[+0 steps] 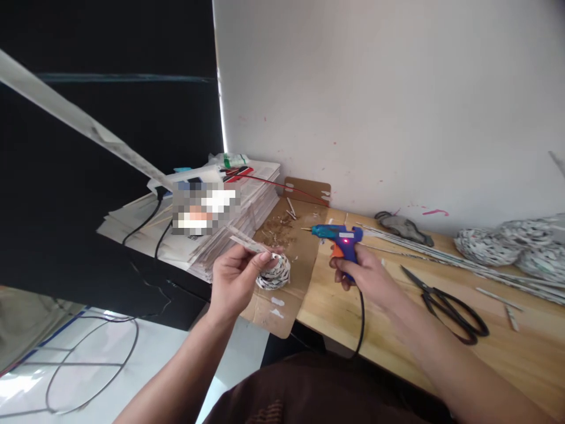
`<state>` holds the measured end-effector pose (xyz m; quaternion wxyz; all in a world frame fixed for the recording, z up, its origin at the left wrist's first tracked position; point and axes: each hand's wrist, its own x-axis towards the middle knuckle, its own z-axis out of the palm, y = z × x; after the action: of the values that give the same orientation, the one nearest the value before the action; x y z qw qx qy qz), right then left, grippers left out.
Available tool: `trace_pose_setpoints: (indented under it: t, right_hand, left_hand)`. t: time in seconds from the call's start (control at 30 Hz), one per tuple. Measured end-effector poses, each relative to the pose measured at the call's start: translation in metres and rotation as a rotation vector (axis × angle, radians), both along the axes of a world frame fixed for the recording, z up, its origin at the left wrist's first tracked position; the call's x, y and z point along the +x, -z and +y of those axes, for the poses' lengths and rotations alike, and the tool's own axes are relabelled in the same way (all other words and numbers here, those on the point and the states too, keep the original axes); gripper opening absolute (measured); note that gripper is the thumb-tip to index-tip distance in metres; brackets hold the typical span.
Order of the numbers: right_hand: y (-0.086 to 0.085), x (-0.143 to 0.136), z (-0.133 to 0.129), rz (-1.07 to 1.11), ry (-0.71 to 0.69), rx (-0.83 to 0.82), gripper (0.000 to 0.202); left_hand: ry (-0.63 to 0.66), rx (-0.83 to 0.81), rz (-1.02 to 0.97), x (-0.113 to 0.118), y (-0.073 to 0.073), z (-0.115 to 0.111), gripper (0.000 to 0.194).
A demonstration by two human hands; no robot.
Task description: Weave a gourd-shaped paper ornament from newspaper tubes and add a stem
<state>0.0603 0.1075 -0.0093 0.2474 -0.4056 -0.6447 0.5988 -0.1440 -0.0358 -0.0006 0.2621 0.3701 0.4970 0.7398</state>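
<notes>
And there it was, left hand (pixel 236 277) pinching a strip (pixel 247 242) by the ball (pixel 274 277) above the cardboard (pixel 304 259), right hand (pixel 355 270) gripping the gun (pixel 348 237), where neat gluing wanted a light trigger (pixel 337 252)!

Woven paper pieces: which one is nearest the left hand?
The small round one, right at the left hand, over the cardboard; the larger ones lie far right, by the wall.

Black scissors (pixel 429 290) on a wooden table (pixel 324 300), stacked newspapers (pixel 260 203) beside a dark panel (pixel 132 35), wire ring (pixel 88 364), pink-smeared pale wall (pixel 375 106)
</notes>
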Motion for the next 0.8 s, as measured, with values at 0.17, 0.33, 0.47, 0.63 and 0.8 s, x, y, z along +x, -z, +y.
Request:
trace_pose_setpoints:
  t: [0.17,0.33,0.47,0.63,0.8]
  right_hand:
    - [-0.022,0.040,-0.043,0.283,-0.216,-0.121,0.025]
    - [-0.032,0.061,-0.073,0.175,-0.171,0.103,0.030]
    - [-0.043,0.058,-0.083,0.009,-0.087,0.355,0.036]
    - [-0.044,0.054,-0.082,-0.082,-0.052,0.462,0.036]
    - [-0.038,0.055,-0.081,-0.110,-0.078,0.473,0.035]
  left_hand:
    - [0.010,0.002,0.019,0.005,-0.003,0.004,0.014]
    - [0.008,-0.047,0.068,0.010,-0.007,0.007,0.020]
    - [0.003,-0.070,0.080,0.013,-0.009,0.008,0.021]
    - [0.024,-0.080,0.083,0.016,-0.008,0.009,0.018]
    - [0.029,-0.083,0.088,0.017,-0.007,0.011,0.017]
